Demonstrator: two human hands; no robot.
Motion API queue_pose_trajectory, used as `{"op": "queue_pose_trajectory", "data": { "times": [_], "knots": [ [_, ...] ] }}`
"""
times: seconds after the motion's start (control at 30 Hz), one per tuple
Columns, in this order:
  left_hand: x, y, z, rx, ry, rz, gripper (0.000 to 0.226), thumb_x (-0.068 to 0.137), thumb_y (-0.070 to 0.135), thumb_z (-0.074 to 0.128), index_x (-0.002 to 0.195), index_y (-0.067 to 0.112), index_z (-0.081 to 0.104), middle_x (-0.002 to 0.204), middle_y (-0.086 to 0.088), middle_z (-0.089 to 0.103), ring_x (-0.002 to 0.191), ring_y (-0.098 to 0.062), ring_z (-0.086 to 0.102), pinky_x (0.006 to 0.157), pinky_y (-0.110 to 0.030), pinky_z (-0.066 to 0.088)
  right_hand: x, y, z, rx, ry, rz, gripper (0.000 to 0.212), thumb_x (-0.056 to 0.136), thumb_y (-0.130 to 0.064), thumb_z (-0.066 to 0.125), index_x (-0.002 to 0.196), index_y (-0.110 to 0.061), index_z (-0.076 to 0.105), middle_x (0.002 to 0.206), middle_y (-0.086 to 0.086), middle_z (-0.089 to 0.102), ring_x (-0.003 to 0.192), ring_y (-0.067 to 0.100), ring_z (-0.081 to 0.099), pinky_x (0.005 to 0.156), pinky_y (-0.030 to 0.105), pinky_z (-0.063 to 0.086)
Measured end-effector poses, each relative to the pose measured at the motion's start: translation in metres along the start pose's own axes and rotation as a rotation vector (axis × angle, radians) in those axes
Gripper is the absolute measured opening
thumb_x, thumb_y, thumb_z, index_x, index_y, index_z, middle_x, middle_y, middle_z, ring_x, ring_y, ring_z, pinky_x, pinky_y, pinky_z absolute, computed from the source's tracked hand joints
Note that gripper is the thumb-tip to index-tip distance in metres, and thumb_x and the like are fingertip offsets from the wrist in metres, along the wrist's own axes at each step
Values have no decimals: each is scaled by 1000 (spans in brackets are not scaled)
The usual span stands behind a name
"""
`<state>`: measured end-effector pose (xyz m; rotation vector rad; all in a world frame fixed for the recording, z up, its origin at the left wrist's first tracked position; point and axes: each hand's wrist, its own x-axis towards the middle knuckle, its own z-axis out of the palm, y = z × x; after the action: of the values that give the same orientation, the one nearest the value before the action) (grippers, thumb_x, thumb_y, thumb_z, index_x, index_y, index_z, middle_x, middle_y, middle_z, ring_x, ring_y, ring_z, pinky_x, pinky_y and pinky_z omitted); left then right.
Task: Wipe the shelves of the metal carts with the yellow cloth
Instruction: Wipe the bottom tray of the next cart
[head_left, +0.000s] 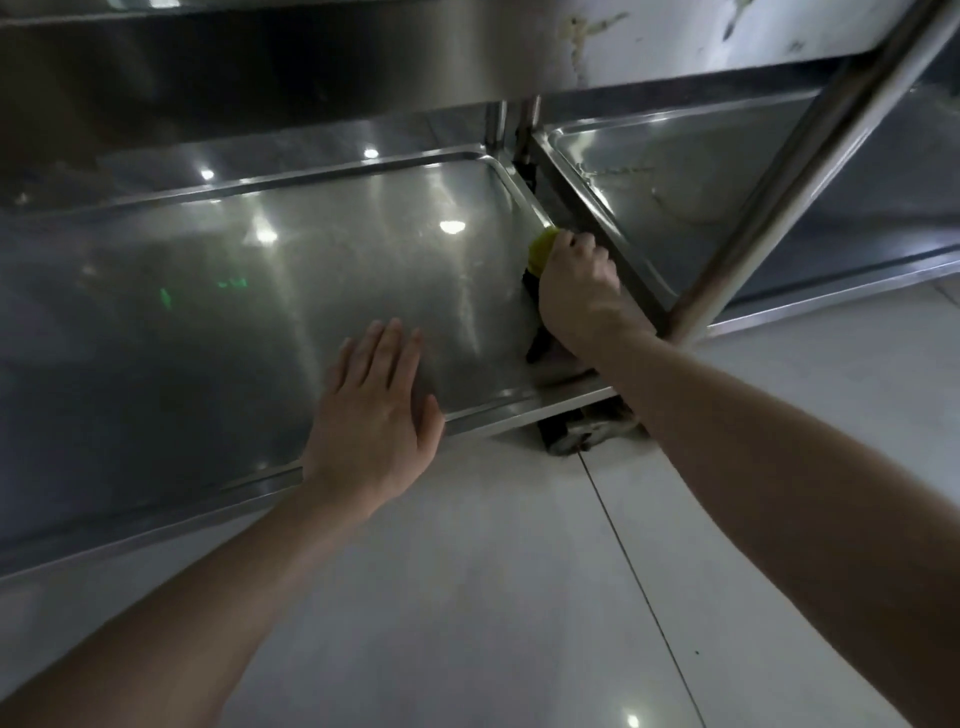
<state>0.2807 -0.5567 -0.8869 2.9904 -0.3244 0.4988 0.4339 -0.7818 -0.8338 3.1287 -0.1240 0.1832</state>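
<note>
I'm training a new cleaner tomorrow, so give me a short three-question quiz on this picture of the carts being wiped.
1. True or false: the left hand holds the crumpled yellow cloth.
2. Where on the shiny steel lower shelf is the cloth? A) the middle B) the right rim C) the far left corner
3. Fill in: the neighbouring cart's steel shelf, to the right, shows dried ____.

Key
1. False: the right hand grips it, and the left hand lies flat and open on the shelf.
2. B
3. stains
</note>
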Motion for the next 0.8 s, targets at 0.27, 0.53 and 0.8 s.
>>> {"op": "queue_pose_trajectory", "data": {
  "times": [0.27, 0.53, 0.8],
  "knots": [
    [1, -1, -8, -146, 15, 50, 55, 99, 31, 52, 146, 4, 56, 152, -16, 57, 148, -34, 47, 127, -51, 31, -116, 4, -42, 244, -271, -102, 40, 97, -17, 65, 135, -6, 56, 124, 10, 54, 113, 32, 62, 85, 40, 54],
    [-43, 23, -134, -684, -416, -151, 11, 99, 18, 69, 99, 29, 70, 92, 12, 73, 83, -12, 70, 79, -33, 57, -211, 14, -153, 620, -437, 96, 55, 92, -35, 80, 136, -16, 54, 111, 5, 66, 103, 29, 67, 79, 36, 51],
    [-11, 100, -391, -1211, -796, -501, 28, 102, 7, 66, 104, 34, 70, 99, 7, 78, 94, -16, 76, 78, -35, 62, -287, 30, -377, 878, -608, 357, 37, 100, -41, 69, 124, -25, 46, 106, 6, 72, 89, 30, 72, 78, 53, 62]
  ]
}}
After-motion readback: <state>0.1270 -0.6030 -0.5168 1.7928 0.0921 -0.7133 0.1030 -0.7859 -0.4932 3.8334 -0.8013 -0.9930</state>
